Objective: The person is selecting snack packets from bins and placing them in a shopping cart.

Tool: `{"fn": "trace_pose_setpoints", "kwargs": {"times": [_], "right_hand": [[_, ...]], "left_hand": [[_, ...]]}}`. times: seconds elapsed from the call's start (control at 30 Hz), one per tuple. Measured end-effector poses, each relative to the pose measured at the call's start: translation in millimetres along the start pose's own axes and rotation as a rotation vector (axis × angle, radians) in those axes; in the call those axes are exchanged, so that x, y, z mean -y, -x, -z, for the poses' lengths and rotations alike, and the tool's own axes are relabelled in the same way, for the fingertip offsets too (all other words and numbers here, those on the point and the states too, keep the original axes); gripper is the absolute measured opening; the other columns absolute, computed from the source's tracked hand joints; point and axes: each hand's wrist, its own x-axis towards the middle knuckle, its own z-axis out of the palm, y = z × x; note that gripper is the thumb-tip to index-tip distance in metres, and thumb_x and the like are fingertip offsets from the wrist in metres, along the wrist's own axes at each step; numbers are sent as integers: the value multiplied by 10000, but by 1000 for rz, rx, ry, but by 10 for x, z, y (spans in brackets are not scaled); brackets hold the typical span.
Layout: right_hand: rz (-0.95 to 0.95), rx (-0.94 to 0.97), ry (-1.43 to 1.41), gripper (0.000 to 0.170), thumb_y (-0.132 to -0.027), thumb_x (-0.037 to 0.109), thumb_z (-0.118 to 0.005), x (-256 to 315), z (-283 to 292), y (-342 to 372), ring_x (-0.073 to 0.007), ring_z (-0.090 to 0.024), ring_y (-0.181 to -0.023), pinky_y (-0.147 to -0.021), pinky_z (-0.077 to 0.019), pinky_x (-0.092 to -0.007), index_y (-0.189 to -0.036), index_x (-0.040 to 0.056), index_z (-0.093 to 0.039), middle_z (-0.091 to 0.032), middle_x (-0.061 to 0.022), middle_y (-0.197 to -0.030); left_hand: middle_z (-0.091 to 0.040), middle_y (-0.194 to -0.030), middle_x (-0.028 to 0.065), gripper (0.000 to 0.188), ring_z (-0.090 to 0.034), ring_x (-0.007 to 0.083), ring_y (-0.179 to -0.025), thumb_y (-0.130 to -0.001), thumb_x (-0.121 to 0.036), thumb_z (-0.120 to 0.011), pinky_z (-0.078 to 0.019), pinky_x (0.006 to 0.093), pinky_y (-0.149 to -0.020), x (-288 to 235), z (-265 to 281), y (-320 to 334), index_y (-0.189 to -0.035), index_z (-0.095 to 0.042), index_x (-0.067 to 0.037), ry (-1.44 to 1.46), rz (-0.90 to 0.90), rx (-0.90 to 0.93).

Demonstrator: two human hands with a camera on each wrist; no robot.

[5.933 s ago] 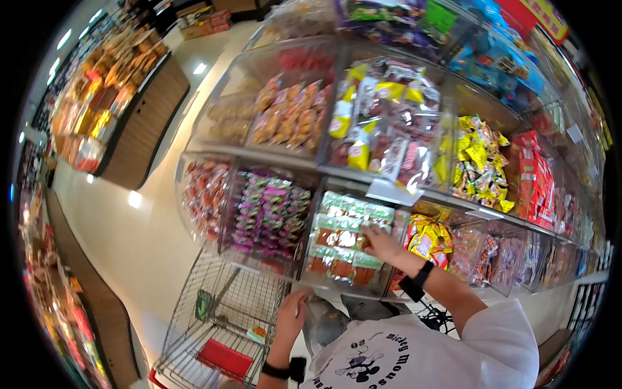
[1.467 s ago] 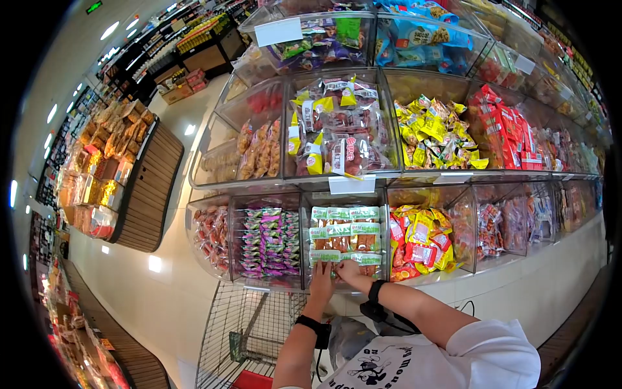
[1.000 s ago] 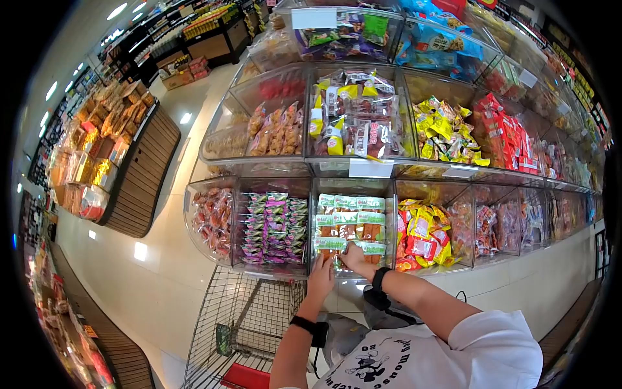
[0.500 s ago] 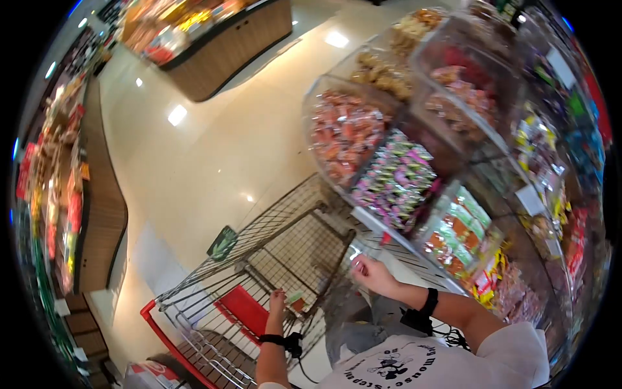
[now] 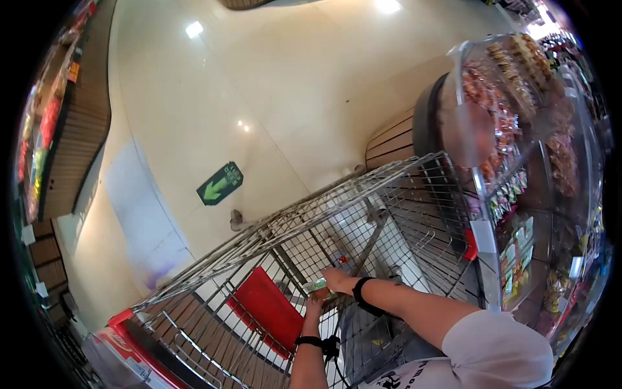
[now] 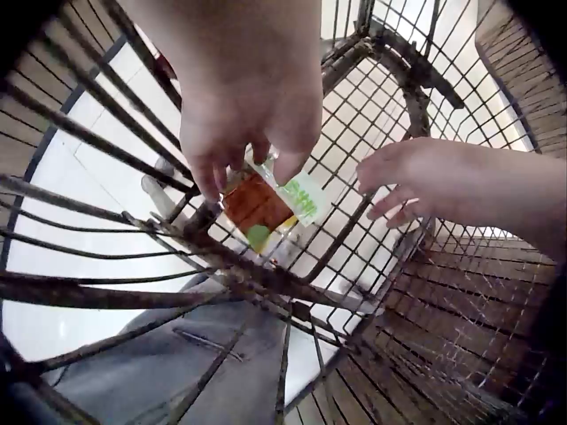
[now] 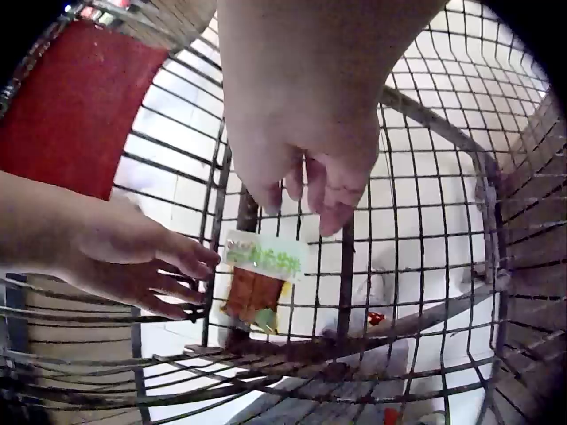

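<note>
A clear packet (image 7: 257, 288) with brown contents and a white-and-green label lies low in the wire cart (image 5: 304, 227). My left hand (image 6: 252, 115) hangs over the packet's edge, fingers pointing down and spread; in the right wrist view the left hand (image 7: 124, 252) is just beside it, and contact is unclear. My right hand (image 7: 301, 133) hovers just above the label, fingers loosely bent, with nothing visible in them. From the left wrist camera, the right hand (image 6: 443, 181) is to the right of the packet (image 6: 257, 208). Head view shows both hands close together around the packet (image 5: 315, 285).
The cart has a red panel (image 5: 265, 311) and a green arrow sign (image 5: 220, 183) near its far rim. Clear bins (image 5: 473, 123) of wrapped snacks stand along the right. Another display (image 5: 74, 142) is at the left, with pale floor between. Grey-clothed legs (image 5: 376, 330) stand against the cart.
Both hands have left the snack bin and come over the cart; in the last half second the right hand moved left and down toward the left hand. The view has swung toward the cart.
</note>
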Motion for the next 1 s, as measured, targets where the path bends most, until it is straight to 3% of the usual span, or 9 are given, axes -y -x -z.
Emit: {"fn": "trace_pose_setpoints", "kwargs": {"times": [0.17,0.37,0.43,0.5,0.57,0.63,0.77,0.83,1.0], "right_hand": [[86,-4,-19,283,-683,28,-487,-150,-232,-355,-307,-489,-867,-697,-422,-383,-962,-10,-473,-501,-172,-937],[155,171,226,270,-636,72,-536,-109,-290,-425,-321,-519,-773,-638,-433,-382,-899,13,-510,-542,-166,-810],[257,95,104,244,-644,98,-526,-68,-228,-325,-324,-519,-733,-596,-416,-391,-872,15,-497,-542,-159,-762],[357,7,-5,223,-653,125,-515,-56,-122,-186,-327,-520,-694,-554,-399,-400,-846,17,-484,-542,-152,-714],[501,6,-121,161,-650,139,-492,-85,163,-19,-300,-499,-626,-533,-370,-381,-755,23,-452,-511,-144,-655],[615,-50,-234,196,-618,166,-517,-133,612,381,-295,-497,-620,-546,-376,-371,-730,13,-467,-508,-163,-644],[755,-164,-513,150,-668,136,-494,-348,1392,1532,-146,-467,-591,-525,-383,-284,-765,26,-465,-497,-67,-661],[759,-212,-606,110,-727,100,-453,-433,1631,2366,-81,-434,-632,-543,-377,-233,-805,23,-450,-474,-13,-692],[983,-525,-1074,89,-800,104,-432,-771,1265,4199,-51,-451,-732,-620,-380,-196,-851,33,-446,-479,14,-789]], "left_hand": [[-423,-1088,151,641,-452,211,-934,-699,-107,-541,-360,266,-763,113,-70,59,-1227,-190,-8,7,132,99],[-476,-970,131,461,-501,179,-756,-669,-41,-514,-408,273,-606,29,-189,135,-1094,-343,4,68,68,136],[-482,-944,138,447,-507,181,-708,-653,-57,-537,-414,279,-571,-211,-158,255,-1056,-360,24,74,89,170],[-466,-836,124,500,-501,185,-678,-570,-78,-627,-421,262,-543,-217,-65,186,-972,-366,64,-362,-152,20],[-440,-876,143,529,-493,202,-716,-568,-55,-646,-423,266,-573,-234,25,112,-968,-314,46,-287,-102,44],[-367,-1008,164,681,-461,199,-855,-616,-81,-659,-438,292,-658,-564,-106,368,-1082,-169,1,-143,-237,-61],[-389,-1059,138,647,-481,174,-858,-705,-37,-547,-446,282,-650,-1805,-330,1762,-1203,-149,-148,414,-423,286],[-551,-761,103,350,-544,164,-651,-722,-25,-521,-450,259,-552,-2132,-444,2398,-1045,-385,-31,264,-513,476],[-556,-646,92,136,-538,148,-554,-718,-36,-533,-441,242,-518,-2381,-1255,3720,-837,-481,3,-39,-712,689]]}}
